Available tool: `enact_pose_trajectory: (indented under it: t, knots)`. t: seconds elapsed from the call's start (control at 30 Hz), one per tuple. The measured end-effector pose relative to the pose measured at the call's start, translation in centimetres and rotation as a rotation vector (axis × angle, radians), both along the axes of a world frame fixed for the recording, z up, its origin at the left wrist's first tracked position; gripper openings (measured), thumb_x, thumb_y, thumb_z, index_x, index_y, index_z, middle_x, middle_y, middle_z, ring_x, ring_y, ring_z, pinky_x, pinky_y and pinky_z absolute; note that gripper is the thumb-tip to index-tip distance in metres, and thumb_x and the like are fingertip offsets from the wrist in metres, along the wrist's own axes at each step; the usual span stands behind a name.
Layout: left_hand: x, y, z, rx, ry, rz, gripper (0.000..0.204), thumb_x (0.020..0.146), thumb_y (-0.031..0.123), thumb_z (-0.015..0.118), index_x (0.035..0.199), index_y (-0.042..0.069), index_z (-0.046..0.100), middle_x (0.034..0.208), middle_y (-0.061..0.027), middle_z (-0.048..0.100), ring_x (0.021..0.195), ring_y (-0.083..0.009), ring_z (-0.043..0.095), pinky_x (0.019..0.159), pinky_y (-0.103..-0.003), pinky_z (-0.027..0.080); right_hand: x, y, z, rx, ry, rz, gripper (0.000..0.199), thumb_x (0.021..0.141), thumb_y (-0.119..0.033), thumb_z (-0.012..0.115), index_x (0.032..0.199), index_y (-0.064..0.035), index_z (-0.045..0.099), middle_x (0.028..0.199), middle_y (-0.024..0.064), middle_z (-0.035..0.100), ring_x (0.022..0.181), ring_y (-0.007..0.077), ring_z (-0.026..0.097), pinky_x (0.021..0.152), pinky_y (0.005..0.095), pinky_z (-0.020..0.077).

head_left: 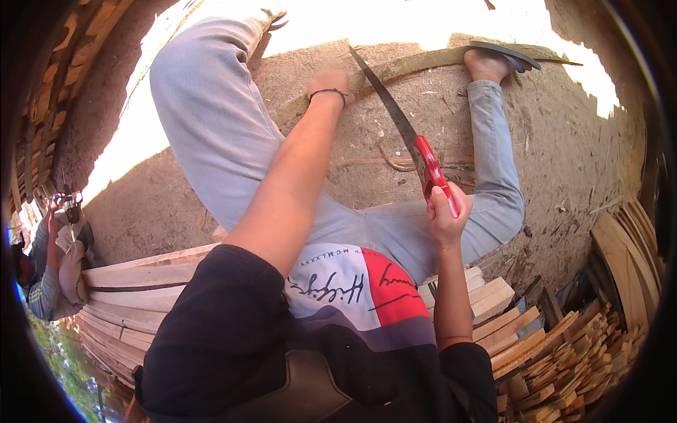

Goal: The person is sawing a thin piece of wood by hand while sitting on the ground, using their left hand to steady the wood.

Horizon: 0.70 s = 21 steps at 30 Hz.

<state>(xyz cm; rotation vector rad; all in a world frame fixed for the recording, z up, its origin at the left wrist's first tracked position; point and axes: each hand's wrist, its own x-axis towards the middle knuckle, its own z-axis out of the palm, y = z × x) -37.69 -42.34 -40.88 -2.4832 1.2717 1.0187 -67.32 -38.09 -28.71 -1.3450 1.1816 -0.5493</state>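
My right hand (449,211) is closed round the red handle of a handsaw (395,113). Its dark blade slants up and to the left, crossing a long, rough strip of wood (416,63) on the ground. Left of the blade, my left hand (330,83) grips that strip, a dark band on its wrist; the fingers are partly hidden and slightly blurred. My right foot, in a dark flip-flop (504,55), presses on the strip farther right. The near end of the strip runs in beside my left leg (218,106).
Stacked sawn timber (141,282) lies behind me on the left. Many offcuts (564,366) are heaped at the lower right, beside leaning boards (624,257). A thin curved stick (395,161) lies on the dirt between my legs. Another person (60,261) is at the far left.
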Motion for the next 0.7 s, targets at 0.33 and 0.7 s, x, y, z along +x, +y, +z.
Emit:
enact_pose_trajectory:
  t: [0.33, 0.7]
  knots:
    - [0.2, -0.5, 0.5, 0.014, -0.038, -0.042, 0.027, 0.083, 0.025, 0.068, 0.105, 0.010, 0.075, 0.109, -0.0120, 0.073, 0.102, -0.0280, 0.070, 0.087, -0.041, 0.058, 3.1, -1.7, -1.9, -0.027, 0.027, -0.003, 0.029, 0.093, -0.019, 0.064, 0.070, -0.0015, 0.056, 0.057, -0.0039, 0.045, 0.056, 0.0042, 0.041, 0.050, 0.0265, 0.0299]
    - [0.2, -0.4, -0.9, -0.045, -0.058, -0.069, 0.034, 0.081, 0.030, 0.068, 0.105, 0.007, 0.074, 0.108, -0.0145, 0.073, 0.100, -0.0291, 0.070, 0.085, -0.041, 0.058, 4.9, -2.2, -2.6, 0.023, -0.053, -0.067, 0.032, 0.095, -0.021, 0.062, 0.068, -0.0047, 0.057, 0.057, -0.0044, 0.048, 0.049, 0.0037, 0.042, 0.045, 0.0243, 0.0301]
